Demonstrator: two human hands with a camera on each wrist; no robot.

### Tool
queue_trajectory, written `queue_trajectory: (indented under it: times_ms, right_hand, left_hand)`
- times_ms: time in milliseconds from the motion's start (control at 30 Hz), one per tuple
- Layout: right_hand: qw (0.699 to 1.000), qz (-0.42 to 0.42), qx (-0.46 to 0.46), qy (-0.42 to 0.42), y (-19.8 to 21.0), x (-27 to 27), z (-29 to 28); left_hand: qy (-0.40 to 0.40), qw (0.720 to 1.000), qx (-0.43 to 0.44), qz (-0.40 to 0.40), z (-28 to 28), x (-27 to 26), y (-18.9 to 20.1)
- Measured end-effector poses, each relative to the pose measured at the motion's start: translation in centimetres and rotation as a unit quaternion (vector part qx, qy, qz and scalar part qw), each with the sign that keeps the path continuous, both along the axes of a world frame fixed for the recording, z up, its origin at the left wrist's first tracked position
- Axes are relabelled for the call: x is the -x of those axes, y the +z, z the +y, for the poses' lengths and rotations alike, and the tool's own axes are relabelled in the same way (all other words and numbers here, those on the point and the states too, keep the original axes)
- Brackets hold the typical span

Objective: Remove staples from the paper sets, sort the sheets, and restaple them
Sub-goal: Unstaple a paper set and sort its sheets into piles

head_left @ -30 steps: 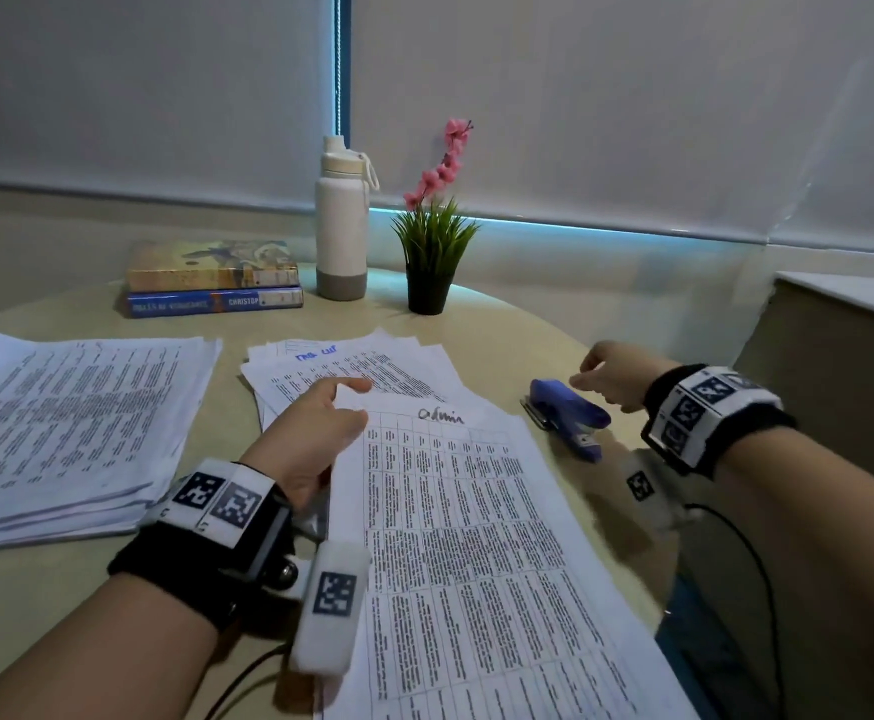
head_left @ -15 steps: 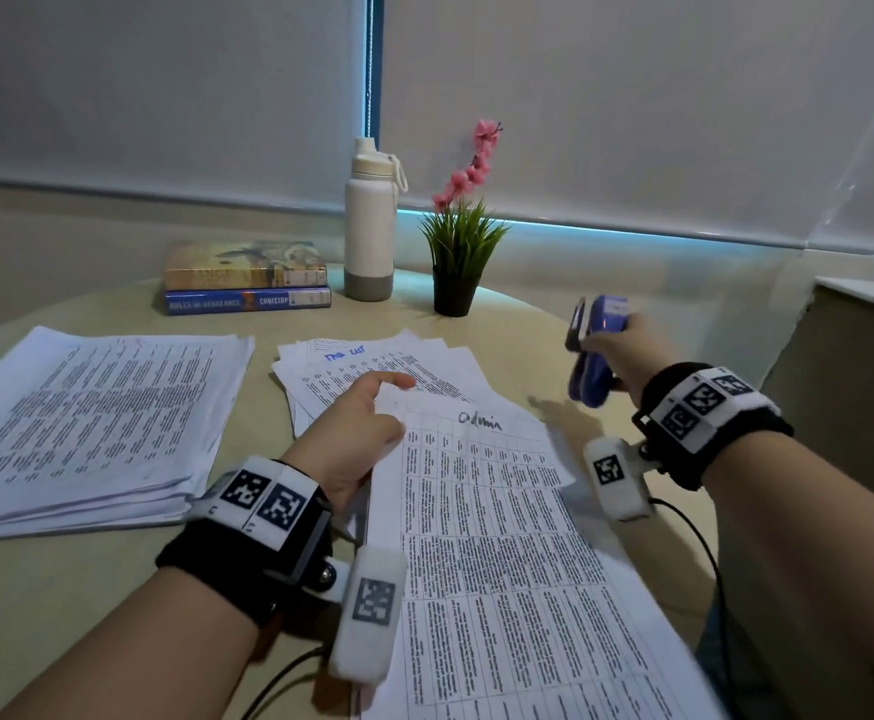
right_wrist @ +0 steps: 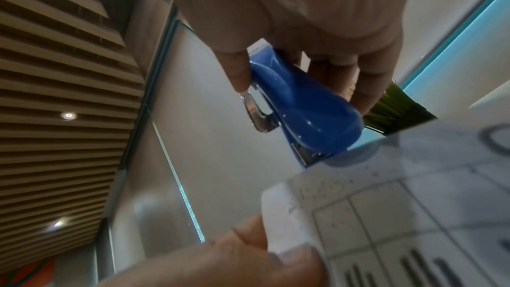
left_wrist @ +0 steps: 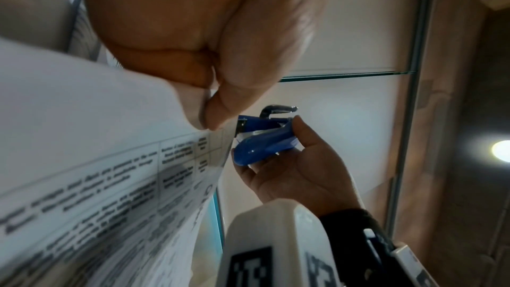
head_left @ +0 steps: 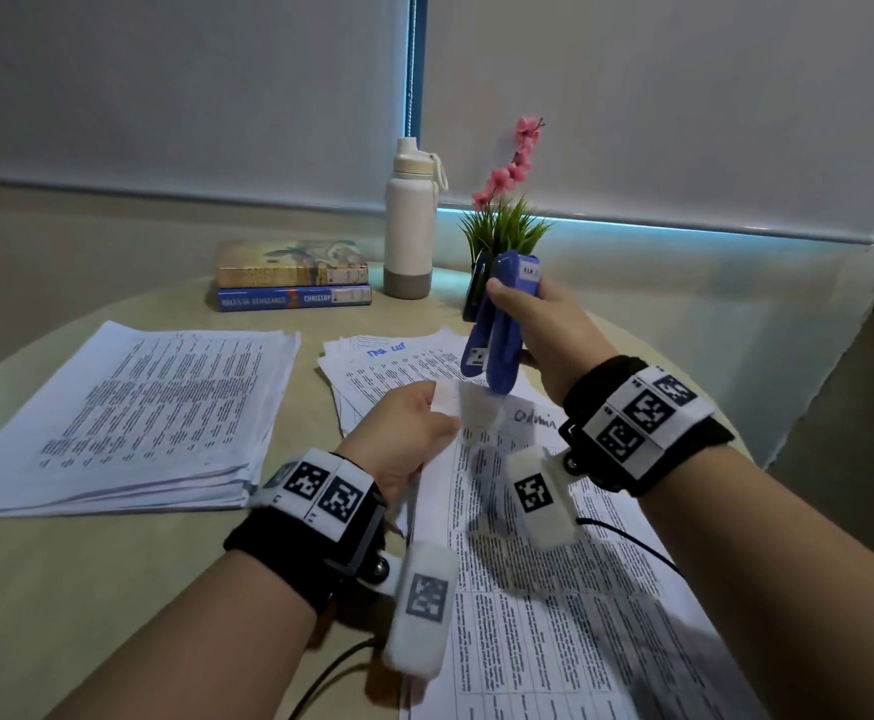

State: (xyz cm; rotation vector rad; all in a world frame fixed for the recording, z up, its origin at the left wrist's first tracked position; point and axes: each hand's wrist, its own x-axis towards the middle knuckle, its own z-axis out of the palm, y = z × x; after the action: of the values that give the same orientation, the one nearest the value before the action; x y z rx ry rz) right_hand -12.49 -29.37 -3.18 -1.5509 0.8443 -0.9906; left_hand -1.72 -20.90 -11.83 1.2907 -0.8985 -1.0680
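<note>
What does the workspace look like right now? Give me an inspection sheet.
Surface: round beige table.
Job's things: blue stapler held nose down at the lifted top corner of the paper set marked "admin"; a second set behind it; thick paper stack at left.
Clutter: two books, white bottle, potted plant.
Grippers: left hand pinches the corner; right hand grips the stapler.
Cables: black wrist-camera leads.
Surroundings: drawn window blinds.
</note>
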Motion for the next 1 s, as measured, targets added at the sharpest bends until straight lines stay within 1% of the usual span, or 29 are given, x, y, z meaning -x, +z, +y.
queue_trajectory:
  times_ms: [167, 333, 467, 567, 700, 833, 1000]
  right_hand:
    - [0.999, 0.028, 0.009, 0.026, -1.0, -0.5, 0.8]
    - [0.997, 0.042, 0.058, 0.036, -1.2, -0.4, 1.9]
    - [0.996, 0.026, 0.084, 0.026, -1.4, -0.3, 2.7]
    - [0.996, -0.006, 0.094, 0.001, -1.3, -0.5, 2.9]
    - [0.995, -0.047, 0.084, -0.033, -0.8, -1.4, 3.0]
    - [0.996, -0.061, 0.067, -0.022, -1.3, -2.1, 2.5]
    - [0.993, -0.062, 0.1, -0.034, -1.9, -3.0, 2.2]
  left_hand:
    - [-0.001, 1.0, 0.001, 0.01, 0.2, 0.2, 0.3]
    - [0.019, 1.0, -0.005, 0.007, 0.2, 0.3, 0.4]
    - [0.024, 1.0, -0.013, -0.007, 0.2, 0.4, 0.5]
    - [0.025, 1.0, -0.018, -0.006, 0.2, 0.4, 0.7]
    - [0.025, 1.0, -0.018, -0.003, 0.2, 0.3, 1.0]
    - [0.009, 1.0, -0.005, -0.012, 0.2, 0.3, 1.1]
    - [-0.016, 1.0, 0.016, -0.007, 0.6, 0.6, 1.2]
